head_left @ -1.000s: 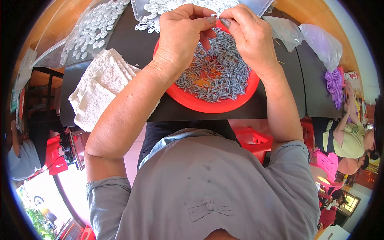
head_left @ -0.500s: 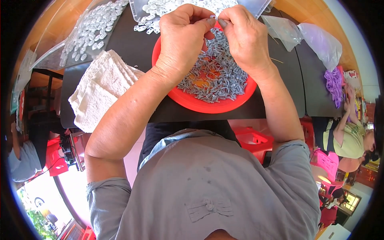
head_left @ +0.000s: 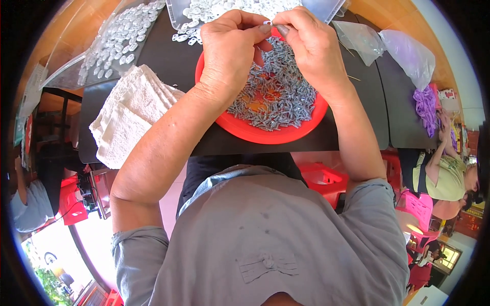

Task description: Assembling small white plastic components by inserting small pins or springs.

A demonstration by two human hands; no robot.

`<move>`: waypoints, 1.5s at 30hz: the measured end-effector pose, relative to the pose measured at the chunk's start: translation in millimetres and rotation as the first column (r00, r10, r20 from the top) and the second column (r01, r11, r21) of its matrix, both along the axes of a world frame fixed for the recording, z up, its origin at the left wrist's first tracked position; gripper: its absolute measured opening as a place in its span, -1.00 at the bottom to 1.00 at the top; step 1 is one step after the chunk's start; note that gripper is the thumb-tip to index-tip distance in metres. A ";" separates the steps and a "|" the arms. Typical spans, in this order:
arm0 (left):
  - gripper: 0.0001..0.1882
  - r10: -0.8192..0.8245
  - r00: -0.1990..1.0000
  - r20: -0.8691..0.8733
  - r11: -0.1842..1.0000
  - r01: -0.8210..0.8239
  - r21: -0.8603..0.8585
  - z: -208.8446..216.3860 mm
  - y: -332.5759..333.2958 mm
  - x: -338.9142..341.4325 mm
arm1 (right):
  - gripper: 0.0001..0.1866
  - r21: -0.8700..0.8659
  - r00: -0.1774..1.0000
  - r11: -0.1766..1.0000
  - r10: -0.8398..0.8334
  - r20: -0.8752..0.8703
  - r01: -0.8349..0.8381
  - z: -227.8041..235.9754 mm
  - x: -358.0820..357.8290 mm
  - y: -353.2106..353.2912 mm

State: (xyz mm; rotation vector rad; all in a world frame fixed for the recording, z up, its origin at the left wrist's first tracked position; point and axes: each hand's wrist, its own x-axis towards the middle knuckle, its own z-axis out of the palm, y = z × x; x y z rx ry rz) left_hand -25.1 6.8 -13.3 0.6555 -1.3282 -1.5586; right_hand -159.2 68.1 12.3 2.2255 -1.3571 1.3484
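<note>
Over the far part of a red basin (head_left: 265,136), my left hand (head_left: 229,46) and my right hand (head_left: 314,53) meet fingertip to fingertip. Thumb and forefinger of the left pinch a small white plastic piece (head_left: 267,23), mostly covered by the fingers. My right hand is closed in a pinch against it; whatever lies between its fingertips is too small to make out. Many small grey, screw-like parts (head_left: 286,102) fill the basin below both hands. Behind the hands, a clear plastic bin (head_left: 177,14) holds a heap of flat white oval pieces (head_left: 224,9).
A folded cream towel (head_left: 130,115) lies left of the basin. More white ovals (head_left: 120,43) sit in a clear bag at far left. Clear plastic bags (head_left: 406,56) and a purple bundle (head_left: 426,109) lie to the right, near another person (head_left: 444,176). Red stools (head_left: 321,181) stand below the dark table (head_left: 357,109).
Both hands have shifted slightly toward me and a little left, still pinched together. The basin, towel and bags have hardly moved.
</note>
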 end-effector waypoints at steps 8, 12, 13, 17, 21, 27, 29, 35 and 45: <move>-0.86 -0.076 0.994 0.084 0.997 0.077 -0.002 -1.4 -5.7 0.3 | -0.85 0.084 0.996 0.992 -0.092 0.006 0.091 -10.5 -12.2 -2.1; -0.84 -0.125 0.985 0.120 0.990 0.132 -0.055 6.7 -6.5 4.0 | -0.85 0.075 0.995 0.992 -0.099 -0.006 0.099 -10.0 -12.9 -0.7; -0.84 -0.127 0.984 0.122 0.989 0.134 -0.055 6.9 -6.3 3.9 | -0.85 0.091 0.996 0.991 -0.094 0.004 0.093 -9.4 -12.7 0.4; -0.83 -0.081 0.977 0.197 0.989 0.103 -0.102 5.4 -7.0 3.7 | -0.84 0.113 0.997 0.991 -0.076 0.035 0.071 -10.3 -12.0 2.6; -0.83 -0.074 0.976 0.203 0.992 0.093 -0.085 3.3 -5.9 3.2 | -0.84 0.094 0.996 0.992 -0.084 0.033 0.081 -13.2 -13.2 1.8; -0.82 -0.081 0.949 0.304 0.992 0.106 -0.066 9.2 -2.0 3.1 | -0.84 0.054 0.992 0.993 -0.110 0.053 0.108 -18.4 -11.8 0.8; -0.82 -0.078 0.951 0.298 0.994 0.099 -0.055 9.6 -1.5 3.1 | -0.83 0.048 0.992 0.994 -0.102 0.069 0.099 -17.8 -11.0 0.6; -0.83 -0.088 0.963 0.254 0.994 0.102 -0.046 7.5 -2.4 3.5 | -0.82 0.112 0.992 0.988 -0.110 0.057 0.103 -11.2 -7.9 4.4; -0.86 -0.025 0.970 0.241 0.995 0.048 -0.091 4.6 4.0 0.1 | -0.81 0.054 0.971 0.972 -0.231 0.059 0.228 -27.0 -4.4 0.5</move>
